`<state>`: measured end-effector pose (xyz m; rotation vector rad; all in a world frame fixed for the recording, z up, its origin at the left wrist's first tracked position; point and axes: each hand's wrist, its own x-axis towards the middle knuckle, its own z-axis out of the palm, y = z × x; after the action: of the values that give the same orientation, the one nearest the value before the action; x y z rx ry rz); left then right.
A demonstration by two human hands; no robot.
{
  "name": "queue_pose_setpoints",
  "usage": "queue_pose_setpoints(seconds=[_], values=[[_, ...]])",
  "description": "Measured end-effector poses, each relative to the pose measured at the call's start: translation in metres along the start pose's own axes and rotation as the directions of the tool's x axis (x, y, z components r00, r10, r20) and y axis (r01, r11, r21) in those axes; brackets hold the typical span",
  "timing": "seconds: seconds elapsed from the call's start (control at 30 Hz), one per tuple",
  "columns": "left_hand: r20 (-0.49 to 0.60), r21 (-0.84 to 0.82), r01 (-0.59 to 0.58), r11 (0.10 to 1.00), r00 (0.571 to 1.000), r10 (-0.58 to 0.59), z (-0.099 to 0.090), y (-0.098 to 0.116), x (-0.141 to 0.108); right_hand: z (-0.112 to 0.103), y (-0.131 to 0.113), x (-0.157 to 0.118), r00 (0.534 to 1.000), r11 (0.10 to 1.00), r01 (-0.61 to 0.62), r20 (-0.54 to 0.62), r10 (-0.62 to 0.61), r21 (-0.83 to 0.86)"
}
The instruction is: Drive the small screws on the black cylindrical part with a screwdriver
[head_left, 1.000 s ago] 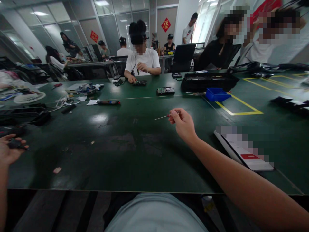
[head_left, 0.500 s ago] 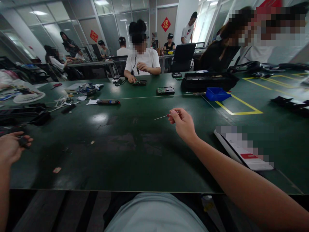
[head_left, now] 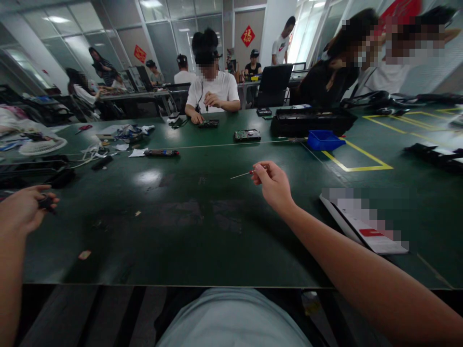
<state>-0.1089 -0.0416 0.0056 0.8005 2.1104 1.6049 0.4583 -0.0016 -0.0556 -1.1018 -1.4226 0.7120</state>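
Observation:
My right hand (head_left: 270, 180) is closed around the handle of a thin screwdriver (head_left: 241, 175) above the middle of the table. The screwdriver's metal shaft points left, and a bit of red shows where it meets the fingers. At the far left, my left hand (head_left: 27, 208) grips a small black object (head_left: 46, 203) with a dark reddish end; its kind cannot be made out. Both hands are raised over the green tabletop (head_left: 173, 260), well apart from each other.
Across the table a co-worker (head_left: 213, 91) handles a circuit-board device (head_left: 209, 124). Further items are a hard drive (head_left: 247, 135), a blue bin (head_left: 324, 140), a long black casing (head_left: 313, 122), a pen-like tool (head_left: 161, 153), a white fan part (head_left: 42, 145) and a pale panel (head_left: 365, 224).
My left hand has moved a little to the right and up with the black object, which has turned in its fingers. My right hand and the screwdriver have hardly moved.

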Motion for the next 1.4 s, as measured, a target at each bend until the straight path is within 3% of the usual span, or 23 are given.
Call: queue_pose_setpoints(seconds=[0.1,0.27,0.37,0.47,0.63,0.87,1.0,1.07,1.23,1.4], values=[[-0.040,-0.013,0.141,0.990,0.989,-0.142,0.009,0.014,-0.013,0.000,-0.001,0.000,1.000,1.000,0.001,0.001,-0.001,0.009],[-0.002,-0.063,0.181,0.981,0.983,-0.182,0.018,0.019,-0.016,0.001,0.001,0.000,1.000,1.000,0.003,-0.008,-0.003,0.013],[0.088,-0.083,0.186,0.979,0.980,-0.179,0.033,0.020,-0.020,0.001,0.001,0.000,1.000,1.000,0.004,0.003,-0.004,0.020],[0.252,-0.091,0.173,0.981,0.957,-0.146,0.060,0.022,-0.035,0.000,0.000,0.000,1.000,1.000,-0.004,0.005,0.004,0.015],[0.477,-0.149,0.129,0.980,0.878,-0.043,0.123,0.035,-0.087,0.000,-0.005,-0.001,1.000,1.000,-0.011,-0.011,0.011,0.011],[0.738,-0.246,0.191,0.950,0.673,0.056,0.198,0.061,-0.179,0.001,-0.004,-0.001,0.999,0.999,0.020,-0.028,-0.020,0.033],[0.847,-0.199,0.047,0.979,0.511,0.147,0.226,0.065,-0.223,0.000,-0.004,-0.001,0.998,0.999,0.030,-0.062,-0.028,0.032],[0.870,-0.147,-0.088,0.985,0.462,0.171,0.236,0.062,-0.242,0.000,-0.003,0.000,0.996,0.999,0.034,-0.085,-0.031,0.042],[0.887,-0.047,-0.348,0.936,0.417,0.200,0.258,0.041,-0.276,0.000,-0.002,0.002,0.990,0.995,0.043,-0.139,-0.030,0.089],[0.848,-0.056,-0.579,0.813,0.403,0.345,0.273,0.012,-0.275,0.000,-0.006,0.000,0.989,0.997,0.056,-0.141,-0.049,0.046]])
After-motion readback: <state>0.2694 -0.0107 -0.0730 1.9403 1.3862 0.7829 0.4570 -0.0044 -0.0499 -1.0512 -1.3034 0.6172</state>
